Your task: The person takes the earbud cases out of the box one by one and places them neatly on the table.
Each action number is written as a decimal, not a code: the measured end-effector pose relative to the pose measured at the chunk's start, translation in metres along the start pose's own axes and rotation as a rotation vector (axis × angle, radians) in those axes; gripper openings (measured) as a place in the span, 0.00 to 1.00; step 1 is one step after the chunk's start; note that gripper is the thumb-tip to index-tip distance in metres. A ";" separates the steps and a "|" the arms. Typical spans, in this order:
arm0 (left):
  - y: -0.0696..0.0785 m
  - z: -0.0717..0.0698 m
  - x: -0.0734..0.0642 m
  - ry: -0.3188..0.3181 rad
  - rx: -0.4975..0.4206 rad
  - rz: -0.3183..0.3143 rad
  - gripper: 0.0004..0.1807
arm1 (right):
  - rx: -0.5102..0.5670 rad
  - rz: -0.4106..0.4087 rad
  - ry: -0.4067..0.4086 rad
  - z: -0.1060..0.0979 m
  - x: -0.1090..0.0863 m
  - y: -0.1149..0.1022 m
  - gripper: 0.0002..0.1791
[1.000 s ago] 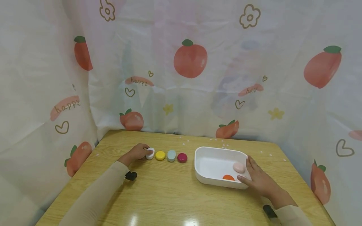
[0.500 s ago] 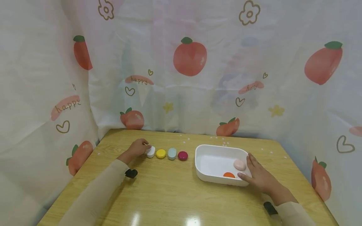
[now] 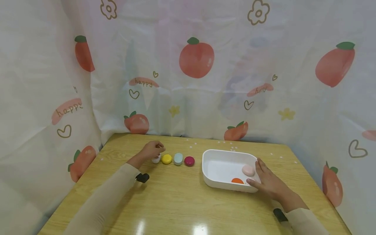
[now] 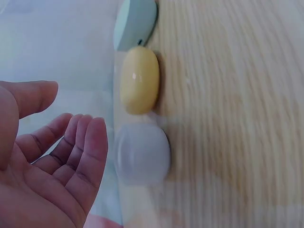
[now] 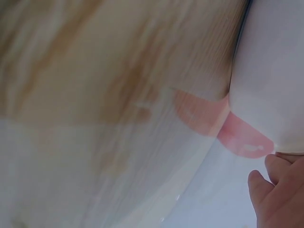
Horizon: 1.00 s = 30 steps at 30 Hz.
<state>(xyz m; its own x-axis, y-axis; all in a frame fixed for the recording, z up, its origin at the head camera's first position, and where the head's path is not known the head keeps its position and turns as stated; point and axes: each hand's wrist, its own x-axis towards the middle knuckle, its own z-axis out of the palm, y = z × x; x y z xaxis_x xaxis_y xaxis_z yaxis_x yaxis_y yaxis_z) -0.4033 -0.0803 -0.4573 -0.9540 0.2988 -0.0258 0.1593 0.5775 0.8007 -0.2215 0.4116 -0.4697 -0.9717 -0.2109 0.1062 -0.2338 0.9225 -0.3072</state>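
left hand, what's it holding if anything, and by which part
Nothing is held: the left hand is empty, and the white piece rests on the table.

Along the near edge of the table (image 3: 176, 202), between the two sleeves (image 3: 100, 195), a hand can pass freely. A gap is also between the dark red piece (image 3: 189, 161) and the white box (image 3: 226, 186). Above the white piece (image 4: 142, 154), the left hand (image 3: 150, 150) obstructs.

The hanging cloth (image 3: 199, 106) says "happy" on the middle pink stripe (image 3: 144, 82). The left pink stripe (image 3: 67, 110) says "happy" too. The right pink stripe (image 3: 260, 90) has small writing, but it is too blurry to read well.
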 end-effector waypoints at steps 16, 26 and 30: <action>0.046 0.026 0.008 -0.141 -0.258 0.082 0.15 | -0.012 -0.001 0.007 0.000 0.000 -0.001 0.54; 0.084 0.046 0.004 -0.244 -0.358 0.133 0.16 | -0.025 0.007 -0.007 -0.003 0.001 -0.005 0.55; 0.093 0.064 0.002 -0.273 -0.322 0.153 0.14 | -0.013 -0.002 -0.004 -0.003 -0.002 -0.004 0.54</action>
<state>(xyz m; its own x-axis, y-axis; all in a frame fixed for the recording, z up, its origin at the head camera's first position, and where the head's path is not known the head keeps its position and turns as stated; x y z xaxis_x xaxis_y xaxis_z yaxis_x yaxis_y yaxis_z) -0.3741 0.0227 -0.4211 -0.8169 0.5766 -0.0147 0.1653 0.2584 0.9518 -0.2181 0.4091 -0.4655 -0.9714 -0.2141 0.1028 -0.2353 0.9262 -0.2946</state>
